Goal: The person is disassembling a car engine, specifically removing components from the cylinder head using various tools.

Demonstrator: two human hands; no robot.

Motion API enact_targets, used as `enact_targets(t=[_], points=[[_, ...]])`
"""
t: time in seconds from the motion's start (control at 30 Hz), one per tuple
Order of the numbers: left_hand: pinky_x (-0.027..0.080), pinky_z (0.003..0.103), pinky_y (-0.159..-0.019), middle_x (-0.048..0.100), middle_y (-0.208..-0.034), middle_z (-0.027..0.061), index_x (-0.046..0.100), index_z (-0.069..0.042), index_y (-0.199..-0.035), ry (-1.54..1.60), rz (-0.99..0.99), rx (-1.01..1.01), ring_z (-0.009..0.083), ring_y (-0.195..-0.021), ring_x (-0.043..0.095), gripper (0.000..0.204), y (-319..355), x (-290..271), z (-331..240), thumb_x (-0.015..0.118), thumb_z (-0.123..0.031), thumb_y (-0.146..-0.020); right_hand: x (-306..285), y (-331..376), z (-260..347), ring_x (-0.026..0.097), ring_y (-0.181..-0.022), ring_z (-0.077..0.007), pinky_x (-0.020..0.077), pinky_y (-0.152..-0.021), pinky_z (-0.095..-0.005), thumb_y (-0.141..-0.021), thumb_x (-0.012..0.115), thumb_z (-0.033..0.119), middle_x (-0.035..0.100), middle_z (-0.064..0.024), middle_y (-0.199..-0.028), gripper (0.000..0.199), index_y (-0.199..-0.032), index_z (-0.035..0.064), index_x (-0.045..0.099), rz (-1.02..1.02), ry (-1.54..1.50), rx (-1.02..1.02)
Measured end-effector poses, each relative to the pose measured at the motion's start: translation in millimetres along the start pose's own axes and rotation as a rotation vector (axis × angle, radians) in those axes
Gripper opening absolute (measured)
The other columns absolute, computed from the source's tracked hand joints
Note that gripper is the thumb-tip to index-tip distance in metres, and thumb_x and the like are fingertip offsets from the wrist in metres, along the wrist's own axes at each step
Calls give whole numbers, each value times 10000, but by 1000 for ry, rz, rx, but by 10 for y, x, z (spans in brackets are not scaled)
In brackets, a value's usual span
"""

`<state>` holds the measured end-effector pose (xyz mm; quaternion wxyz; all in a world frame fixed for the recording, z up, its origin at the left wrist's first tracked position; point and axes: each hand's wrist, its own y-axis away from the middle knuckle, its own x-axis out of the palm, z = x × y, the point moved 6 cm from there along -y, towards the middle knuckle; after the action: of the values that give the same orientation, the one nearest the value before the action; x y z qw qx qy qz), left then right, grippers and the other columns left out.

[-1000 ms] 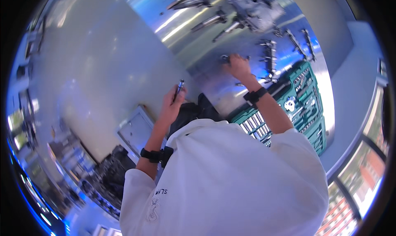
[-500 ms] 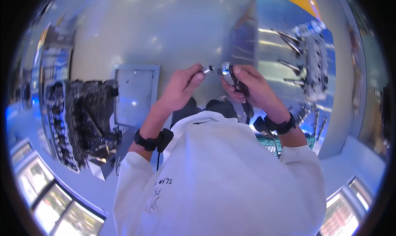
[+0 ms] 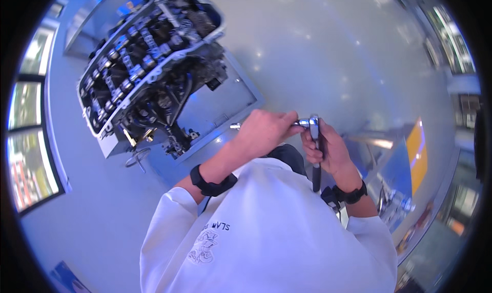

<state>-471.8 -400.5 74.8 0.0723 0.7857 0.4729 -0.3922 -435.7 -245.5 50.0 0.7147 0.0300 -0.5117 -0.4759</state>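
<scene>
My right hand (image 3: 328,152) grips the handle of a chrome ratchet wrench (image 3: 314,134), whose black grip runs down toward my chest. My left hand (image 3: 266,130) is closed around a metal extension bar (image 3: 236,126) fitted into the ratchet head; the bar's silver tip sticks out to the left of my fist. Both hands are held together in front of me over a pale shiny floor. Both wrists carry a black band, and I wear a white long-sleeved top.
A car engine block (image 3: 148,62) with exposed camshafts sits on a grey stand with a tray (image 3: 225,106) at the upper left. A metal bench with tools (image 3: 394,190) lies at the right. Windows (image 3: 25,160) line the left rim.
The view has swung round: the engine has moved from the left to the upper left and the bench to the right. My hands stay joined on the ratchet and extension.
</scene>
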Motion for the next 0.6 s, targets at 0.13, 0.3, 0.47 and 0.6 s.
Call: enact_targets(t=[0.13,0.3,0.47,0.6], points=[[465,429,-513,616,-669,106,568,-57,-925,-47,-105,-83,353,-581,602,277,-102,-246,297,708,-291,-877,173,-462,252,407,-503,-101,327,-430,-239,-1037,456,488,497,-36,-701,507,-929,9,585,107,60,117],[453,389,-494,609,-638,97,576,-58,-833,46,-195,-213,330,-555,597,346,-385,-646,636,755,-353,-829,384,-1095,914,462,-536,-104,338,-448,-279,-955,631,447,531,-31,-679,457,-867,0,595,418,668,25],[426,378,-480,552,-581,59,557,-64,-796,-32,-470,-192,299,-514,576,426,-841,-1183,659,760,-438,-815,517,-1311,1903,411,-509,-96,315,-477,-295,-867,738,254,485,-3,-585,320,-757,-4,584,503,1459,-51],[407,369,-463,513,-569,48,527,-76,-759,-145,-681,-208,287,-498,547,506,-1066,-1461,920,700,-547,-827,668,-1545,2208,382,-480,-91,303,-472,-289,-864,731,210,442,7,-531,304,-708,11,560,393,1379,74]])
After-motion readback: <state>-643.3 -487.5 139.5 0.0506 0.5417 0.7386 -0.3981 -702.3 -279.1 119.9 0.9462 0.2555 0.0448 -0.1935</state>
